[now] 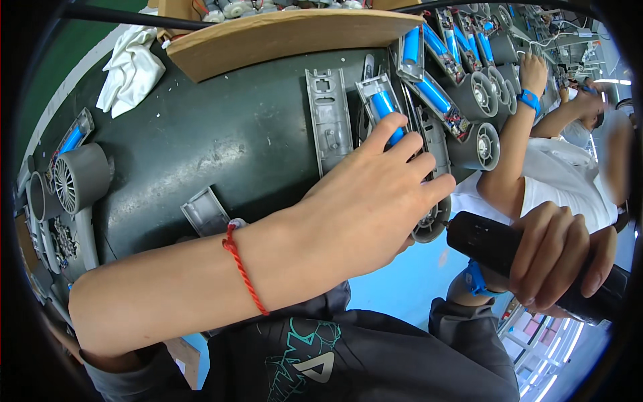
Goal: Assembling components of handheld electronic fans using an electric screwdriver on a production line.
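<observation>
The left hand (pixel 375 201) lies palm down across a grey fan housing (pixel 429 224) at the near edge of the dark desk (pixel 221 141), fingers spread and pressing on the opened handle half, with the index fingertip touching a blue cylindrical battery cell (pixel 385 107) seated in that handle. Around the left wrist sits a red cord bracelet (pixel 242 268). The right hand (pixel 556 258) is wrapped tightly around a black electric screwdriver (pixel 482 241), whose front end points at the round fan head just under the left palm; the bit itself is hidden. Just left of the held piece lies a separate empty grey handle shell (pixel 328 117), and a smaller grey cover (pixel 206 211) rests near the forearm. More half-assembled fans with blue cells (pixel 462 87) are stacked at the far right of the desk, beside a co-worker's arm (pixel 516 141). A white cloth (pixel 130 67) lies at the far left, next to a wooden board (pixel 288 37), and another grey fan (pixel 77 177) sits at the left edge.
</observation>
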`<state>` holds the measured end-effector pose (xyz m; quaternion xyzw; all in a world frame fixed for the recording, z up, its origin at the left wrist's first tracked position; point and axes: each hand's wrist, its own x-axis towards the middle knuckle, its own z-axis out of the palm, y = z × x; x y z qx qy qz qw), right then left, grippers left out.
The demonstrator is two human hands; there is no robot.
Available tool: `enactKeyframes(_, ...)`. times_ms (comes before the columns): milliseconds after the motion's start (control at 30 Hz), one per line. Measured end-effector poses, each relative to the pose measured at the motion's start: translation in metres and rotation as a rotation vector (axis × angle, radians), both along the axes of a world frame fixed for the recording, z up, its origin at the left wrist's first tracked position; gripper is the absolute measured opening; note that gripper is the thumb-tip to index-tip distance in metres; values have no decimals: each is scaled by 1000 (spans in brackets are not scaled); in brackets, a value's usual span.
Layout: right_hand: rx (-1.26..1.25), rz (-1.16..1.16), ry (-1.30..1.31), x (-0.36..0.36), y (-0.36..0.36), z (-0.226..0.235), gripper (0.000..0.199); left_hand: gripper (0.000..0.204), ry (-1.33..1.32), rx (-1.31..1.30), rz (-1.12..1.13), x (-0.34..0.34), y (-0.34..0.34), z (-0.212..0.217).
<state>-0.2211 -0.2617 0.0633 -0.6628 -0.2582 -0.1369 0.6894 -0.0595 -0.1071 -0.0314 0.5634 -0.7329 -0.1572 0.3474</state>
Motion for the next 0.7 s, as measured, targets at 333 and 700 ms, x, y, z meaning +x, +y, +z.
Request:
enactKeyframes(333, -187, 152, 196, 15, -8, 19, 29, 46, 1, 10, -10, -1, -1, 1)
enactKeyframes(700, -37, 17, 93, 16, 5, 8, 27, 65, -20, 31, -56, 4, -1, -2)
